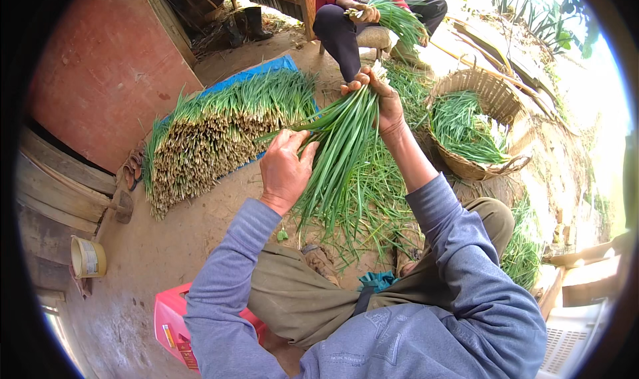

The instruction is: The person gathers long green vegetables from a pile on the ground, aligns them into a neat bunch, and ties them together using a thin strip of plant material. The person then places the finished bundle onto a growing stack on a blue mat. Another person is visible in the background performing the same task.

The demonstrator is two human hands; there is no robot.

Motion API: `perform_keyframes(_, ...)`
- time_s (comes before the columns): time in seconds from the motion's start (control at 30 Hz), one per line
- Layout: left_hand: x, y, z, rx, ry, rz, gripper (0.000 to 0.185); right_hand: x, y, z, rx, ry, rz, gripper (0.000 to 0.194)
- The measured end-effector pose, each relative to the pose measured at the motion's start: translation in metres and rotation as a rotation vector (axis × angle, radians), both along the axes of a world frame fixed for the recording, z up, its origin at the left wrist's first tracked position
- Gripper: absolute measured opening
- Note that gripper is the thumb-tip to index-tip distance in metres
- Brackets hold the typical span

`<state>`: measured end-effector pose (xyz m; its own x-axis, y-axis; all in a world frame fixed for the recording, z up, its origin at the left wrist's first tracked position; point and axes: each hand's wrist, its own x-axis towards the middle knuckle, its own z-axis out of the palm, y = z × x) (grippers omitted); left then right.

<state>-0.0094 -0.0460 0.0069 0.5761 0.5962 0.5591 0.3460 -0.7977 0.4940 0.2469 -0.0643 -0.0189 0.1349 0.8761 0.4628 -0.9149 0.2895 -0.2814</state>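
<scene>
My right hand (382, 102) grips a bunch of garlic chives (344, 154) near its pale stem ends, which point up and away from me. The long flat green leaves hang back toward my knees. At the left side of the bunch, my left hand (287, 167) pinches a few leaf blades (314, 124) that stick out sideways between thumb and fingers. Loose green leaves (374, 199) lie scattered on the ground under the bunch and between my feet.
Stacked chives (214, 139) rest on a blue sheet (279, 63) ahead left. A wicker basket (504, 97) with more greens stands right. Opposite, a seated person (334, 29) holds another bunch (394, 17). A pink plastic stool (172, 314) and bucket (89, 257) are left.
</scene>
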Motion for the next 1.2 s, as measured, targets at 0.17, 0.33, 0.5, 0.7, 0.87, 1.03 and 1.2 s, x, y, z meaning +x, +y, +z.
perform_keyframes(0.17,0.003,0.004,-0.001,-0.080,-0.022,0.004,0.030,-0.004,0.002,0.000,-0.017,-0.030,-0.016,0.013)
perform_keyframes(0.33,0.006,0.006,-0.002,-0.155,-0.066,-0.021,0.033,-0.006,0.006,-0.003,-0.041,-0.033,-0.018,0.016)
perform_keyframes(0.5,0.011,0.011,-0.008,-0.360,-0.205,-0.050,0.028,-0.010,0.007,-0.005,-0.062,-0.071,-0.054,0.019)
perform_keyframes(0.7,0.012,0.016,-0.014,-0.306,-0.246,-0.071,0.020,-0.014,0.008,-0.004,-0.079,-0.104,-0.077,0.018)
perform_keyframes(0.87,0.010,0.018,-0.016,-0.150,-0.153,-0.027,0.014,-0.021,0.008,-0.004,-0.119,-0.149,-0.049,0.018)
perform_keyframes(1.03,0.008,0.019,-0.010,-0.123,-0.133,-0.003,0.011,-0.026,0.005,0.002,-0.172,-0.241,-0.053,0.019)
perform_keyframes(1.2,0.001,0.018,0.004,-0.092,-0.183,0.022,0.005,-0.028,0.000,0.009,-0.284,-0.391,-0.166,0.020)
